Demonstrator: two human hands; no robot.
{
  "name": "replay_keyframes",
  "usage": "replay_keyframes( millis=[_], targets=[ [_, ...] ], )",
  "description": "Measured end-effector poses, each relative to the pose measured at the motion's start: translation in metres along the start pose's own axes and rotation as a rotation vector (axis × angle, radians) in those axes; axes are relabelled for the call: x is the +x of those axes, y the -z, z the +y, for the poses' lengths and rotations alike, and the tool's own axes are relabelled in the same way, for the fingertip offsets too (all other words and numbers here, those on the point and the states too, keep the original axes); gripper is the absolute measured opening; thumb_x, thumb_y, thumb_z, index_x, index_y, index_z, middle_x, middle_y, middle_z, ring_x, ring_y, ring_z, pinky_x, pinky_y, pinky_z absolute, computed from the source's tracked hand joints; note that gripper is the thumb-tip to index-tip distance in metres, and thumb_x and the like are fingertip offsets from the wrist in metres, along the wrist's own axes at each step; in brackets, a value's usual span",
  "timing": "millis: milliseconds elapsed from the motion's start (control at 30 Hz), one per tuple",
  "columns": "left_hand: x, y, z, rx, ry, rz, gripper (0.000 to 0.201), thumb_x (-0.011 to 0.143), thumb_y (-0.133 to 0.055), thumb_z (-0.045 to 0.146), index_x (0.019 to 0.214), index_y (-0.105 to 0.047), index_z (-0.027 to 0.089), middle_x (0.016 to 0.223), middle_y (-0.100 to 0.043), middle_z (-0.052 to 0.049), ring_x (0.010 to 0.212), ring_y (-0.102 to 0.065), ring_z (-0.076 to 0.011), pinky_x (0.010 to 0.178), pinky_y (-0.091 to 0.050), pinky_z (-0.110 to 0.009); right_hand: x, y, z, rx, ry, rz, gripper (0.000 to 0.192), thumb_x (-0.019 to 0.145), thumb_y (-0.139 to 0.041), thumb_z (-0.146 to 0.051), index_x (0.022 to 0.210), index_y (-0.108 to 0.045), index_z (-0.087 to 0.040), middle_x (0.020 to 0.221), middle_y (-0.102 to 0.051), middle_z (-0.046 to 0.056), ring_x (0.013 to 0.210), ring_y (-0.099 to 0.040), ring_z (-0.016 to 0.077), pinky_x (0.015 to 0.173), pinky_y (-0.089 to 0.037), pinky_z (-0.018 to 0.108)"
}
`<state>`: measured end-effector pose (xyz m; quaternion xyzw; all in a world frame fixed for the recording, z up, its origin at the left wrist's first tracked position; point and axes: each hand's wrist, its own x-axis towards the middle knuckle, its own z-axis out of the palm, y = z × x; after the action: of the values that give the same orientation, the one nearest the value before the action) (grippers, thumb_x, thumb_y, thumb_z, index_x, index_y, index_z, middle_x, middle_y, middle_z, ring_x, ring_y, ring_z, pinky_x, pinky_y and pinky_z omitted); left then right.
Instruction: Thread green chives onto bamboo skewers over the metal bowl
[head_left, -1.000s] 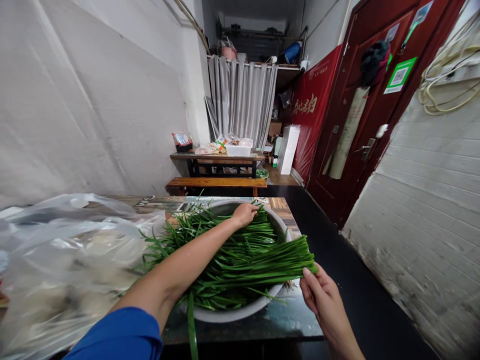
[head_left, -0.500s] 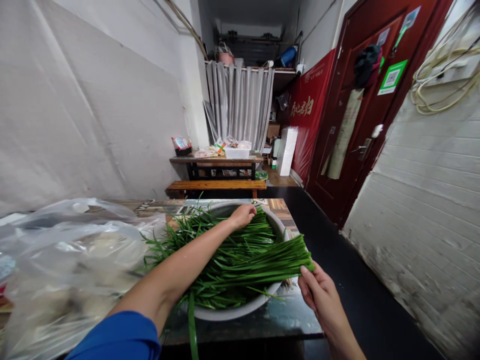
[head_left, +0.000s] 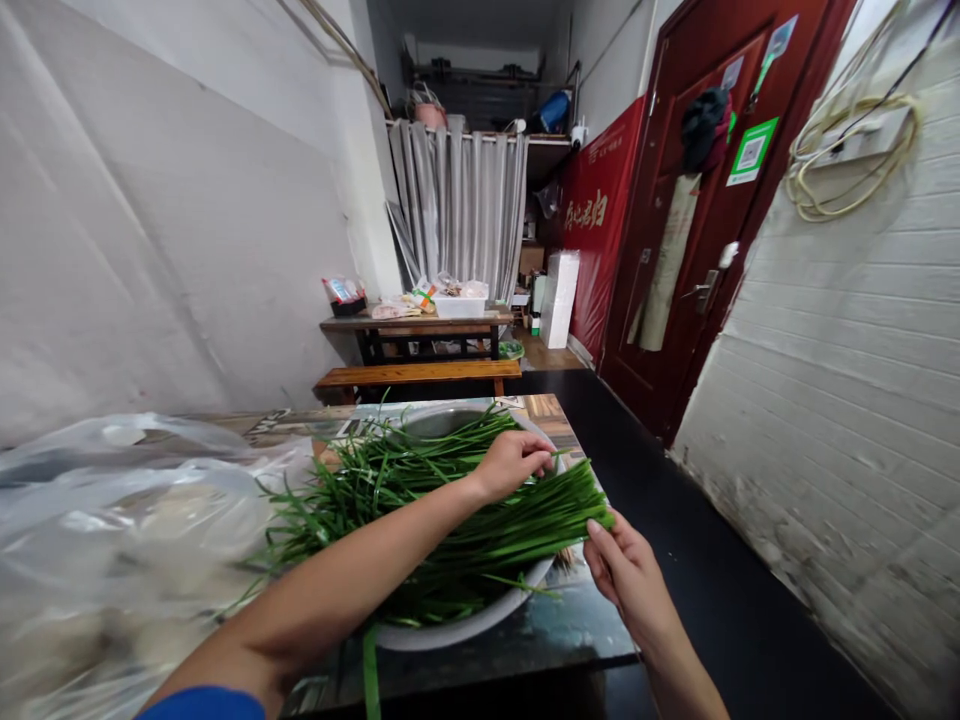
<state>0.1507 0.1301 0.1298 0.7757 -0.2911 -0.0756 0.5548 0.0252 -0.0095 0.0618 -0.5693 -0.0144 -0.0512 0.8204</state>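
The greens [head_left: 431, 455] lie in the basin [head_left: 469, 630], which stands on the table [head_left: 574, 640], and some leaves hang over its left and near rim. Just past the right rim of the basin, the right hand [head_left: 628, 565] pinches the ends of one bunch of the greens. Above the basin, near its right rim, the left hand [head_left: 516, 464] pinches a thin piece of the greens. Left of the basin is a bag [head_left: 142, 530].
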Motion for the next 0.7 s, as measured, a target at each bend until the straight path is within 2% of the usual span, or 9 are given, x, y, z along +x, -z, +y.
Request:
replay_keyframes(
  millis=[300, 467, 700],
  targets=[
    [-0.005, -0.011, 0.003, -0.044, 0.029, 0.010, 0.021, 0.066, -0.061, 0.025, 0.080, -0.065, 0.009, 0.075, -0.068, -0.007, 0.068, -0.062, -0.0153, 0.068, -0.049, -0.025, -0.001, -0.002, -0.002, -0.003, -0.007, 0.010, 0.025, 0.081, -0.055, -0.040, 0.090, -0.048, -0.018, 0.044, -0.035, -0.011, 0.033, -0.014, 0.0020, 0.030, -0.010, 0.013],
    [-0.006, -0.014, 0.004, -0.122, 0.051, 0.050, 0.025, 0.067, -0.061, 0.028, 0.082, -0.064, 0.009, 0.074, -0.068, -0.007, 0.068, -0.063, -0.0160, 0.070, -0.049, -0.027, -0.001, -0.002, -0.001, -0.010, 0.007, 0.012, 0.025, 0.081, -0.054, -0.042, 0.088, -0.048, -0.018, 0.044, -0.035, -0.011, 0.032, -0.015, 0.0021, 0.030, -0.011, 0.013],
    [-0.006, -0.015, 0.008, -0.140, 0.094, 0.031, 0.023, 0.064, -0.063, 0.026, 0.079, -0.064, 0.009, 0.075, -0.068, -0.006, 0.071, -0.063, -0.0171, 0.072, -0.049, -0.028, -0.002, -0.002, 0.001, -0.001, 0.000, 0.019, 0.025, 0.081, -0.055, -0.041, 0.085, -0.047, -0.018, 0.044, -0.034, -0.011, 0.033, -0.014, 0.0021, 0.030, -0.011, 0.013]
  ],
)
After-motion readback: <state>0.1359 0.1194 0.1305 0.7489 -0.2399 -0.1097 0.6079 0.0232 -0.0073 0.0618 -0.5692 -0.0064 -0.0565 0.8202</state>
